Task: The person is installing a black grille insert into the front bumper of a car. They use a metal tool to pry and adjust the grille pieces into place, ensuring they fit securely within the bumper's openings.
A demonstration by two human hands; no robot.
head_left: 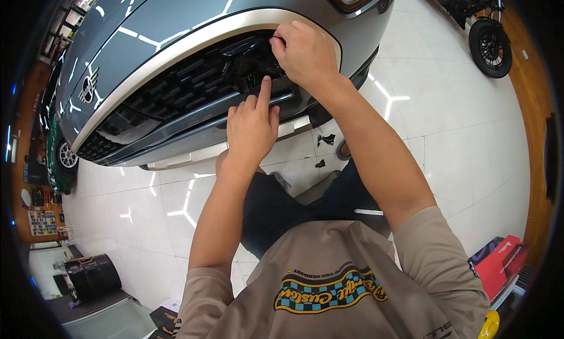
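A grey-blue car front [144,23] has a cream surround [174,40] around a black mesh grille [170,86]. My right hand [304,54] has its fingers curled on a glossy black piece [247,60] at the grille's upper right, partly hidden by those fingers. My left hand [252,118] rests just below, index finger pointing up and touching the lower edge of that black area, other fingers loosely bent and holding nothing visible. Small black pieces [326,140] lie on the tiled floor beneath the bumper.
A motorbike wheel [489,48] stands upper right on the white floor [452,133]. A green car [57,168] is at far left. A black drum [94,277] sits lower left, red boxes [499,262] lower right. My legs [273,201] are bent below the bumper.
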